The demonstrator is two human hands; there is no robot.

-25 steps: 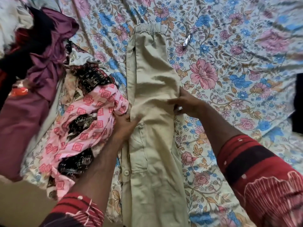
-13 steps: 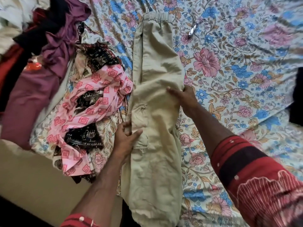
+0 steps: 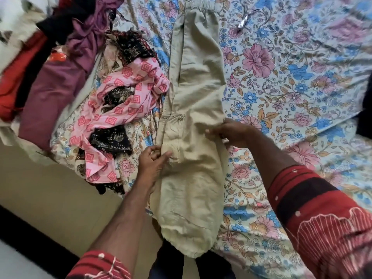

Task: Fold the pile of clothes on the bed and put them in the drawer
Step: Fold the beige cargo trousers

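A pair of beige trousers (image 3: 196, 101) lies lengthwise on the floral bedsheet (image 3: 291, 81), legs folded one over the other, waistband at the far end and hems hanging over the near bed edge. My left hand (image 3: 154, 160) pinches the trousers' left edge near a side pocket. My right hand (image 3: 231, 131) grips the right edge at about the same height. To the left lies the pile of clothes: a pink and black patterned garment (image 3: 120, 105), a purple one (image 3: 60, 87), red and black ones (image 3: 18, 77).
A small silver object (image 3: 242, 22) lies on the sheet beyond the trousers. A dark item (image 3: 365, 109) sits at the right border. The tan bed side (image 3: 50, 194) and a dark floor strip show at lower left.
The view shifted back, showing more of the bed edge. Both hands slid down the trousers toward the hems, my left hand from the pink garment's edge to the pocket area.
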